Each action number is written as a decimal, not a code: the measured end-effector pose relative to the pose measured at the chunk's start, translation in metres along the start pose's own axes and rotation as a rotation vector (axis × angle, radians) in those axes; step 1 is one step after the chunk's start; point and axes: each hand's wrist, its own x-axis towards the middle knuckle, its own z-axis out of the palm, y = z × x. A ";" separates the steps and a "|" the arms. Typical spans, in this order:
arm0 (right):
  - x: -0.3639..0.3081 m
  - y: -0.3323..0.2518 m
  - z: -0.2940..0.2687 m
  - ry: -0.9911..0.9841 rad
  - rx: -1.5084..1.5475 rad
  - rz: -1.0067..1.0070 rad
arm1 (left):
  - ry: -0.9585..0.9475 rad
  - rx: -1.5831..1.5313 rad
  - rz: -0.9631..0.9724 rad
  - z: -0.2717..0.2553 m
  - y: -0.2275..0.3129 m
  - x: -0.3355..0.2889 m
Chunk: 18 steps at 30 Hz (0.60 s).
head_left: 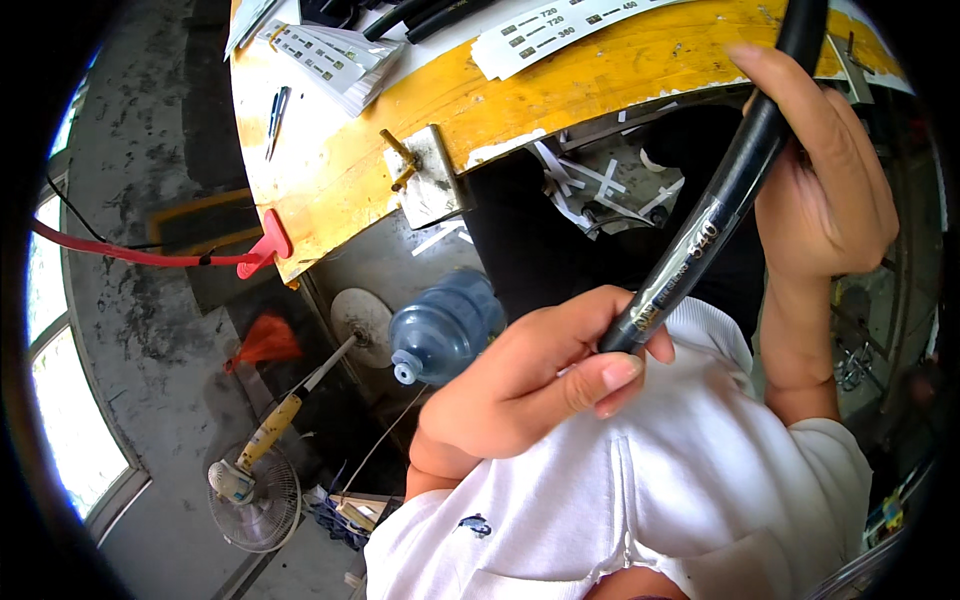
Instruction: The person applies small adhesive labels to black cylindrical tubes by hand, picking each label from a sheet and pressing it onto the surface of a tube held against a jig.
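Observation:
A glossy black rod [732, 178], like the butt section of a fishing rod, slants across the view above my lap. Light printed lettering runs along its lower part, partly under a shiny clear film. My left hand [545, 365] is closed around its lower end, with the thumb lying in front. Higher up, my right hand [830, 175] wraps around the rod, its index finger crossing over the front. The rod's far end runs out of the picture at the top. Both hands are in front of the yellow table's edge.
On the yellow table [430, 110] lie a stack of printed label sheets [335, 65], a label strip [545, 40], a pen [276, 120] and black rods [420, 18]. A metal clamp plate [428, 178] grips the edge. Below are a blue water bottle [445, 320] and a fan [255, 495].

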 end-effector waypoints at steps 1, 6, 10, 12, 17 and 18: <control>0.001 0.001 0.001 -0.010 0.015 0.016 | -0.021 -0.027 -0.029 0.003 -0.001 0.001; 0.020 0.012 0.004 -0.010 0.048 -0.131 | -0.093 -0.120 -0.120 0.017 0.000 0.009; 0.005 0.022 0.033 0.151 0.292 -0.008 | -0.102 -0.167 -0.092 0.021 -0.006 0.012; 0.004 0.017 0.040 0.239 0.362 0.075 | -0.095 -0.167 -0.100 0.023 -0.006 0.012; 0.008 0.016 0.032 0.134 0.311 0.062 | -0.082 -0.232 -0.118 0.028 0.000 0.010; 0.008 0.016 0.032 0.126 0.307 0.075 | -0.085 -0.236 -0.118 0.028 0.001 0.010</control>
